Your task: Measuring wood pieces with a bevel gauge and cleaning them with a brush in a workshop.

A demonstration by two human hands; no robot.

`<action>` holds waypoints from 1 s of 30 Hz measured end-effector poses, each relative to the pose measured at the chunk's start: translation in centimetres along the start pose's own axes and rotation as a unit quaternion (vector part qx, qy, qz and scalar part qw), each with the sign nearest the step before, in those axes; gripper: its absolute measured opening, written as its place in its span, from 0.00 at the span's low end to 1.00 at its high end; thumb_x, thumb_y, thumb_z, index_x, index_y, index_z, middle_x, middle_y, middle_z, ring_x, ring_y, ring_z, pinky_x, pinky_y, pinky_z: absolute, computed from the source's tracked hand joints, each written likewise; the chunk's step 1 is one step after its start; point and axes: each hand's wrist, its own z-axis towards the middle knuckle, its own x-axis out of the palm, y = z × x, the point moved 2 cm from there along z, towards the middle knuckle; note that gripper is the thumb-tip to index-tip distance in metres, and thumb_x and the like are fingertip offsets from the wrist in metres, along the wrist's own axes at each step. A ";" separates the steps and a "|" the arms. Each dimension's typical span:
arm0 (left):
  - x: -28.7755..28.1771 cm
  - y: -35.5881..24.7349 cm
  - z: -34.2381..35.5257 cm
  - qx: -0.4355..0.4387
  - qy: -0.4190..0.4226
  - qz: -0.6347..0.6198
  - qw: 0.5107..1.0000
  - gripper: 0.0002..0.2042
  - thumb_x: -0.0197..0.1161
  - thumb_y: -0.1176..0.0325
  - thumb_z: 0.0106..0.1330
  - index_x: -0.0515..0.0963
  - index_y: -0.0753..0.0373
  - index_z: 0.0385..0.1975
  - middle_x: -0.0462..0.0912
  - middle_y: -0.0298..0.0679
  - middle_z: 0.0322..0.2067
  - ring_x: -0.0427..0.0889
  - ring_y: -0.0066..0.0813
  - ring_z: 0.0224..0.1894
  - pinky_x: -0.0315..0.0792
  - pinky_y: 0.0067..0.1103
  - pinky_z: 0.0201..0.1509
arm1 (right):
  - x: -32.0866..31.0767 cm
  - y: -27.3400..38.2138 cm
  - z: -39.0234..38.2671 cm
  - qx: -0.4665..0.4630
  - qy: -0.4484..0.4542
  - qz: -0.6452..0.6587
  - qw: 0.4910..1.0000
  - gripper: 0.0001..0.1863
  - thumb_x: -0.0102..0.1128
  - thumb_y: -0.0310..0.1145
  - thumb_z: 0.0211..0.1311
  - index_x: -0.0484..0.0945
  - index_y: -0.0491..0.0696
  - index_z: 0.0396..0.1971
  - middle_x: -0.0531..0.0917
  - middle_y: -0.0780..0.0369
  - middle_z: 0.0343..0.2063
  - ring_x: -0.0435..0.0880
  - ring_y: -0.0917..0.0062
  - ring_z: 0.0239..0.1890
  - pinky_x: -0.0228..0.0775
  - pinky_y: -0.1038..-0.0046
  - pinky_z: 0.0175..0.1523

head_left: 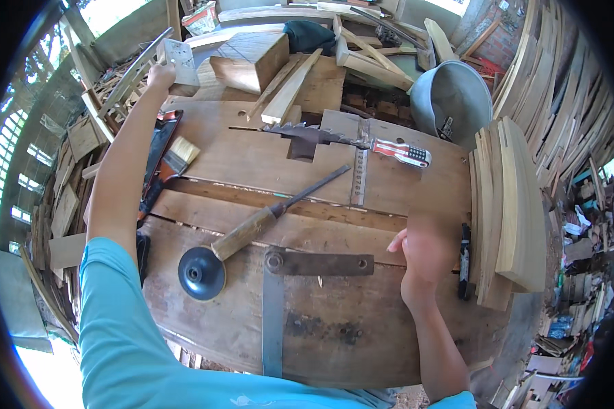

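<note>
My left arm reaches to the far left of the workbench (211,146). My left hand (160,76) is closed on the edge of a pale grey box with small holes in its face (179,63); some of its fingers are hidden. My right hand (426,252) is over the right side of the bench, blurred, with a few fingertips showing at its left. A black marker (464,262) lies beside it. Mid-bench are a wood-handled chisel (252,228), a black rubber disc (202,274), and a sliding bevel with a dark stock (320,264) and a metal blade (272,327).
A saw blade (307,132), a screwdriver (401,151) and a short ruler (359,177) lie farther back. A paintbrush (179,158) rests at left. Behind are a wood block (250,60) and grey bucket (450,99). Curved boards (518,211) stand at right.
</note>
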 end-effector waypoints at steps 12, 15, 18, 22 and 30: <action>7.2 3.5 3.7 0.100 0.135 0.030 0.985 0.23 0.61 0.52 0.73 0.84 0.70 0.49 0.89 0.46 0.38 0.84 0.35 0.41 0.74 0.31 0.49 | 0.3 -0.6 0.2 0.053 -0.013 -0.059 0.997 0.05 0.54 0.25 0.73 0.78 0.42 0.39 0.84 0.63 0.28 0.80 0.86 0.31 0.71 0.82 0.38; 6.9 5.3 4.7 0.119 0.165 0.029 0.979 0.24 0.60 0.48 0.75 0.85 0.66 0.51 0.89 0.47 0.41 0.85 0.36 0.43 0.74 0.32 0.52 | 0.8 -0.2 0.2 0.061 0.000 -0.075 0.995 0.05 0.52 0.26 0.74 0.77 0.42 0.39 0.83 0.64 0.28 0.79 0.86 0.32 0.71 0.82 0.39; 6.3 6.1 4.9 0.181 0.053 0.183 0.965 0.25 0.55 0.44 0.75 0.85 0.61 0.52 0.88 0.53 0.48 0.86 0.48 0.52 0.74 0.37 0.58 | 0.7 -0.3 0.2 0.070 0.013 -0.084 0.994 0.06 0.50 0.27 0.74 0.76 0.42 0.39 0.82 0.64 0.29 0.78 0.86 0.33 0.71 0.81 0.41; 9.6 8.7 5.4 0.124 0.072 0.278 0.950 0.25 0.50 0.45 0.77 0.83 0.57 0.57 0.83 0.54 0.57 0.80 0.54 0.62 0.71 0.40 0.67 | 1.3 -0.4 0.5 0.072 0.005 -0.118 0.990 0.05 0.51 0.26 0.74 0.76 0.43 0.39 0.82 0.65 0.28 0.78 0.87 0.32 0.71 0.82 0.39; 11.3 6.7 1.4 0.085 0.130 0.329 0.932 0.22 0.46 0.57 0.76 0.80 0.62 0.58 0.79 0.57 0.61 0.75 0.59 0.67 0.68 0.46 0.70 | 1.3 -0.8 0.5 0.046 -0.016 -0.155 0.987 0.05 0.54 0.25 0.71 0.79 0.42 0.37 0.83 0.65 0.26 0.80 0.87 0.29 0.71 0.82 0.36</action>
